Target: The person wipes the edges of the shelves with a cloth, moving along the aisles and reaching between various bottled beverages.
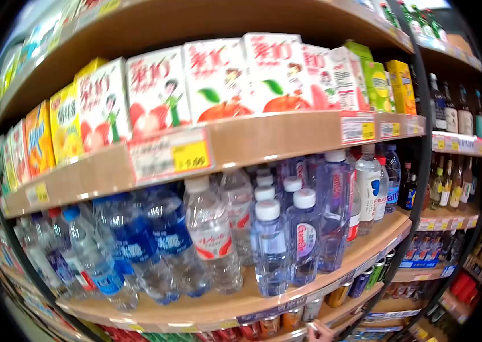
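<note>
Only a small part of my right hand point(321, 332) shows at the bottom edge. It is beside the front of the lower shelf, near the cans point(313, 308) there. Its fingers are too small and blurred to tell what they hold, if anything. My left hand is out of view. Above stand clear water bottles with white caps point(270, 249), a bottle with a red and white label point(212, 236) and blue-labelled bottles point(174, 236). On the shelf over them is a row of juice cartons point(275, 74) with red lettering.
Price tags point(170, 154) line the wooden shelf edge point(275, 134). Yellow cartons point(67, 122) stand at the left. A dark upright post point(415, 176) separates this rack from shelves of glass bottles point(449, 108) at the right. More cans point(360, 283) sit low down.
</note>
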{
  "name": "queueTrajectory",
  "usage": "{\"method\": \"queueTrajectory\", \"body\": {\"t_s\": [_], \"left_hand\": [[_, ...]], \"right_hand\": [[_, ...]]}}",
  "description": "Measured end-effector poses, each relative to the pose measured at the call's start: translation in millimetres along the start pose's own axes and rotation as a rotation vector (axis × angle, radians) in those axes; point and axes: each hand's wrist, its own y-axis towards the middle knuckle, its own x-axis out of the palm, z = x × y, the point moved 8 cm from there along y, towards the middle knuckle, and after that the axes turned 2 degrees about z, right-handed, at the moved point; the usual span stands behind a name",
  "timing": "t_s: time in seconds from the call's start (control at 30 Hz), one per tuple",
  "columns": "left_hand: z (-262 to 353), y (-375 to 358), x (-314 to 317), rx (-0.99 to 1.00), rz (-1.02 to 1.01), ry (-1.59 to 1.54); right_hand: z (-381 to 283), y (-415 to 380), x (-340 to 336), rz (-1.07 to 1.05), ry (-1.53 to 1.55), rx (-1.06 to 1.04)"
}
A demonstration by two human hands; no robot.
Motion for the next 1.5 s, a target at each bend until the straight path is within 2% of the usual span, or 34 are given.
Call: {"method": "queueTrajectory", "body": {"t_s": [0.07, 0.1, 0.2, 0.23, 0.3, 0.33, 0.37, 0.4, 0.5, 0.57, 0.63, 0.67, 0.7, 0.8, 0.83, 0.9, 1.03, 1.1, 1.17, 1.23, 1.37, 1.43, 1.5], "left_hand": [[2.3, -11.0, 3.4, -0.007, -0.031, -0.032], [3.2, -20.3, 8.9, -0.012, -0.055, -0.049], [-2.1, -29.3, 12.1, -0.011, -0.052, -0.041], [-7.3, -24.0, 6.5, 0.001, -0.023, -0.018], [8.9, -15.0, 1.7, 0.021, 0.031, -0.031], [-14.9, -45.1, 44.3, -0.113, -0.244, -0.062], [-1.7, -24.4, 15.9, -0.011, 0.008, -0.011], [12.5, -2.0, -7.3, 0.035, 0.093, 0.023], [16.4, 19.1, -32.2, -0.009, 0.031, 0.030], [14.7, 20.9, -32.1, -0.003, 0.023, 0.019], [12.2, 16.1, -26.0, 0.052, 0.106, 0.096], [12.0, 17.3, -23.9, 0.053, 0.161, 0.102], [14.5, 19.6, -26.7, 0.047, 0.208, 0.101], [14.7, 21.0, -29.8, 0.073, 0.162, 0.120], [14.3, 20.8, -30.5, 0.081, 0.127, 0.107], [9.4, 12.7, -23.2, 0.098, 0.175, 0.096], [13.6, 11.7, -21.9, 0.085, 0.230, 0.134], [11.9, 3.7, -18.2, 0.058, 0.250, 0.113], [2.9, -22.2, 4.9, 0.068, 0.053, 0.129], [10.5, -0.5, -13.2, 0.095, 0.200, 0.132], [14.6, 4.9, -17.1, 0.092, 0.243, 0.147], [13.6, -1.3, -11.5, 0.086, 0.207, 0.163], [16.8, 4.2, -17.7, 0.086, 0.178, 0.152]], "right_hand": [[-16.0, 1.4, 5.3, -0.094, 0.136, 0.175], [-1.6, -10.8, 22.8, -0.181, -0.017, 0.027], [-18.6, -15.2, 42.6, -0.242, 0.193, 0.094], [-0.9, -32.1, 63.7, -0.296, -0.015, -0.076], [-30.3, -30.6, 59.4, -0.207, 0.302, -0.020], [-17.5, -36.6, 76.3, -0.230, 0.290, 0.084], [-0.7, -50.8, 89.8, -0.258, 0.276, 0.206], [-21.1, -42.9, 84.8, -0.225, 0.276, 0.104], [-57.6, -25.3, 73.6, -0.222, 0.303, -0.059], [-55.5, -26.6, 74.6, -0.159, 0.312, -0.144], [-57.7, -24.0, 72.9, -0.121, 0.321, -0.225], [-54.9, -25.0, 73.7, -0.207, 0.267, -0.166], [-51.9, -24.7, 69.6, -0.193, 0.251, -0.173], [-35.1, -21.6, 56.5, -0.131, 0.232, -0.186], [-27.4, -18.4, 50.9, -0.133, 0.248, -0.124], [-15.1, -7.9, 41.6, -0.202, 0.119, -0.096], [27.5, 4.7, 10.8, -0.101, 0.092, -0.031], [38.9, 17.3, -8.5, -0.028, 0.073, -0.069], [50.4, 22.4, -15.9, -0.058, 0.020, -0.074], [62.7, 20.5, -12.1, -0.037, 0.028, 0.031], [51.1, 4.9, 2.9, -0.025, 0.070, -0.015], [37.7, -0.2, 17.2, -0.125, 0.081, 0.019], [10.7, -5.1, 30.8, -0.118, 0.135, -0.108]]}}
